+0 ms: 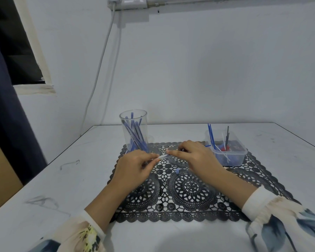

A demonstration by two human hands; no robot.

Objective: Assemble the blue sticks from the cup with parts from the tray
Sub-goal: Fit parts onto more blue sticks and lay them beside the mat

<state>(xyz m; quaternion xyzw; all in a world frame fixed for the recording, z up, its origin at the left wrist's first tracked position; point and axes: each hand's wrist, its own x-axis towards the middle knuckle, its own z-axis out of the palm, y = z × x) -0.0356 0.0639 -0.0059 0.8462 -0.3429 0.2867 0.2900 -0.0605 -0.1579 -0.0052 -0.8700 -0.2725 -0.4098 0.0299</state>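
Observation:
A clear cup at the mat's back left holds several blue sticks. At the back right a clear plastic tray holds blue, white and black thin parts and some red pieces. Over the middle of the mat my left hand pinches one end of a clear pen-like stick. My right hand pinches its other end, and a bit of blue pokes out past that hand. A small blue cap lies on the mat between my wrists.
A black lace mat covers the middle of a white table. A white wall rises behind the table's far edge, with cables running down it at the left. A dark curtain hangs at the far left.

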